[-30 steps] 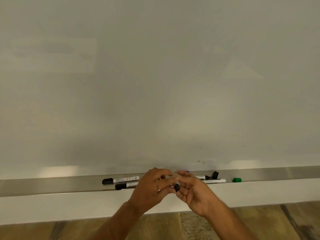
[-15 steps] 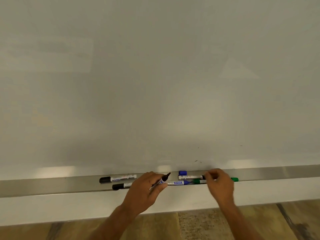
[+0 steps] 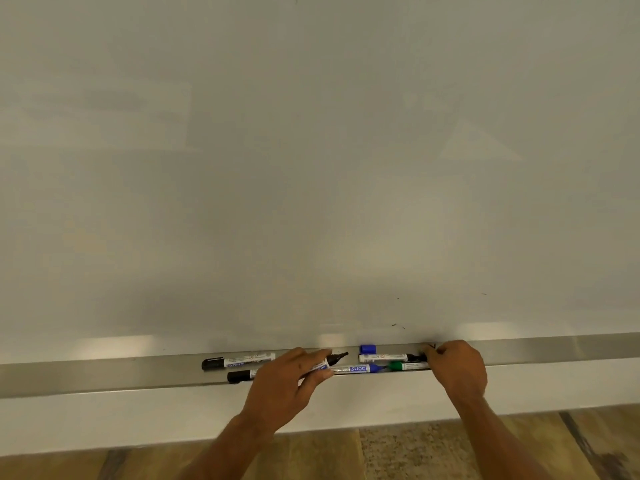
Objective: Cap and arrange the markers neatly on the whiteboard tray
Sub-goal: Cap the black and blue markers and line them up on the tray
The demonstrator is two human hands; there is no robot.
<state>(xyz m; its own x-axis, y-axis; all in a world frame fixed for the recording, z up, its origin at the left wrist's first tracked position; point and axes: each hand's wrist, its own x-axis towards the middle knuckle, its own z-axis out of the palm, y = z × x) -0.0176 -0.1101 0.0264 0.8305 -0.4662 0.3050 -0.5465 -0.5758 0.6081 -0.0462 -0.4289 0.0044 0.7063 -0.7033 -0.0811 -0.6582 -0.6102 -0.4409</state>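
Left hand (image 3: 289,382) is closed around an uncapped black marker (image 3: 334,359), tip up and to the right, just above the tray (image 3: 104,374). Right hand (image 3: 457,370) is curled over the right end of the marker cluster, fingertips (image 3: 437,351) at the tray's back edge, on or near something small and dark; can't tell if it's actually gripping, or what that is.

On the tray: two black markers on the left, back one (image 3: 239,361) and front one (image 3: 242,375), both capped and roughly parallel. Middle: blue marker (image 3: 356,369) lies uncapped, tip toward the green marker (image 3: 407,366), nearly touching it end to end. Its likely blue cap (image 3: 367,348) sits loose at the back. Behind the green one, another white-barrelled marker (image 3: 382,357) with a dark end toward the right hand; cap state unclear.

Progress estimate: under half. Done: two black ones capped. Left: cap the held black, cap the blue, check the right pair, then line everything up.
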